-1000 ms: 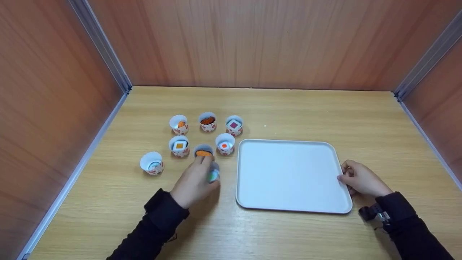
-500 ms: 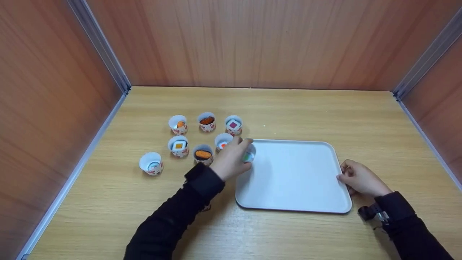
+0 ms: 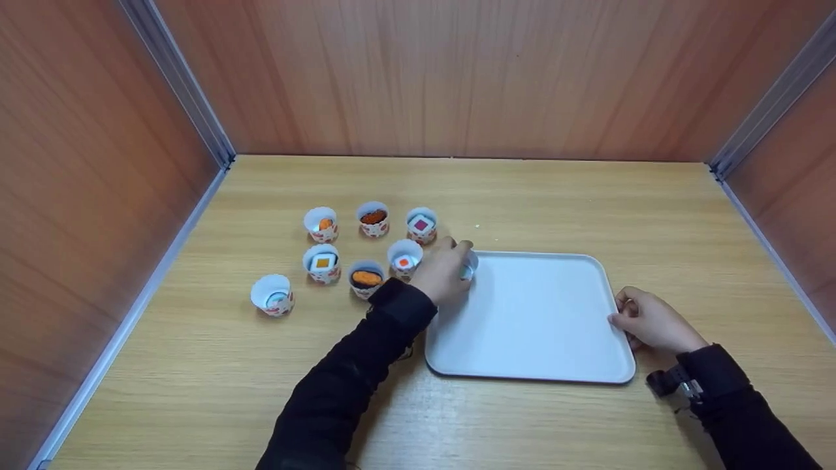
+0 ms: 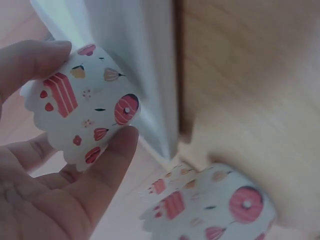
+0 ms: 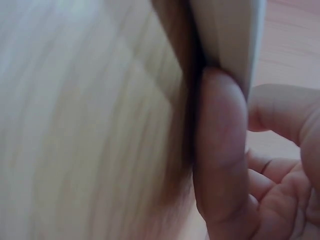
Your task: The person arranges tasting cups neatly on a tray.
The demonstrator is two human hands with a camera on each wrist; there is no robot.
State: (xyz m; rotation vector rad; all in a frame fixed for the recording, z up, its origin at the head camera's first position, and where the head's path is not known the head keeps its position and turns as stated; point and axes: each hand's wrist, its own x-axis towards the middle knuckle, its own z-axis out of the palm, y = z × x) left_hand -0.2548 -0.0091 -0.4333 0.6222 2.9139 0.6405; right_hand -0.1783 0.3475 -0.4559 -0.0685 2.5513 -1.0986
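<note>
My left hand pinches a white paper baking cup at the far left corner of the white tray. In the left wrist view, thumb and fingers hold this cup, printed with cakes and doughnuts, next to the tray rim. Whether its base touches the tray cannot be told. At the tray's right edge, my right hand grips the rim between thumb and fingers. The right wrist view shows a finger under the tray edge.
Several similar cups stand left of the tray. One holds an orange piece on dark, another a white piece with a red centre, close to my left hand. A cup stands apart at far left. Wood-grain panels enclose the table.
My left hand has carried the cup from beside the other cups rightward and away to the tray's far left corner. My right hand has stayed on the tray edge.
</note>
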